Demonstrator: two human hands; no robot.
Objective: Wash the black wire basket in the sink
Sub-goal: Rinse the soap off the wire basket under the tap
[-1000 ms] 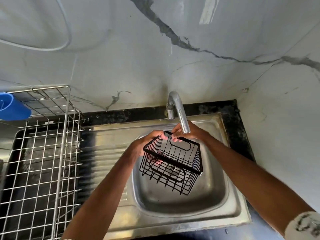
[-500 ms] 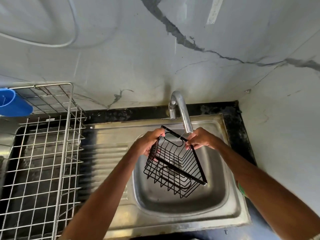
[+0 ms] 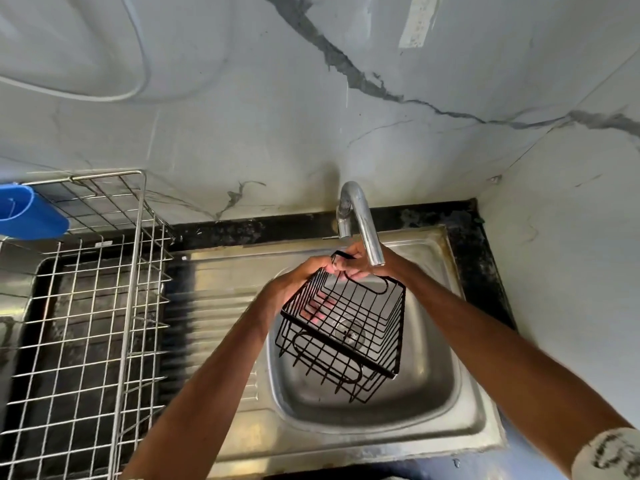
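I hold the black wire basket [image 3: 349,334] tilted over the steel sink [image 3: 426,403], just under the tap's spout [image 3: 367,233]. My left hand [image 3: 301,282] grips the basket's far left corner, with its fingers showing through the wires from underneath. My right hand [image 3: 363,268] pinches the basket's top rim near the spout, partly hidden behind the tap. I cannot see any water running from the spout. The sink's drain shows through the basket's wires.
A silver wire dish rack [image 3: 86,306] stands on the left over a dark counter, with a blue plastic container [image 3: 27,213] at its far corner. A ribbed draining board [image 3: 214,306] lies between rack and bowl. Marble-patterned walls close in behind and on the right.
The basket has turned in my hands, its open side swinging round. My right hand has moved back to the far corner beside my left hand, under the spout.
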